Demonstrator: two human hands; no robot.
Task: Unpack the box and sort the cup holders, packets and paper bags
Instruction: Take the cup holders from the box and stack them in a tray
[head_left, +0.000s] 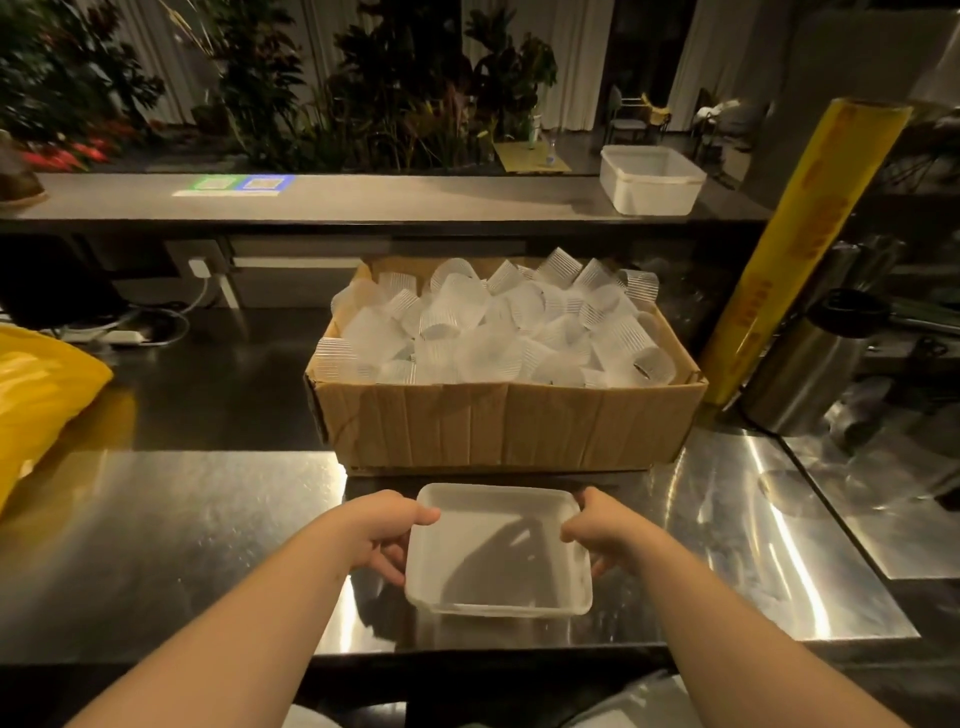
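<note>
The open brown cardboard box (498, 431) sits mid-worktop, mouth up, its long axis running left to right. It is heaped with translucent white ribbed cup holders (493, 332) lying at all angles. Just near of it is a shallow white plastic tub (498, 608), mouth up. The left hand (382, 530) and right hand (602, 530) each have a grip on one side rim, thumbs on top. The steel worktop (208, 519) also carries a yellow plastic bag (36, 384) far left and a tall yellow film roll (795, 249) leaning right of the box.
</note>
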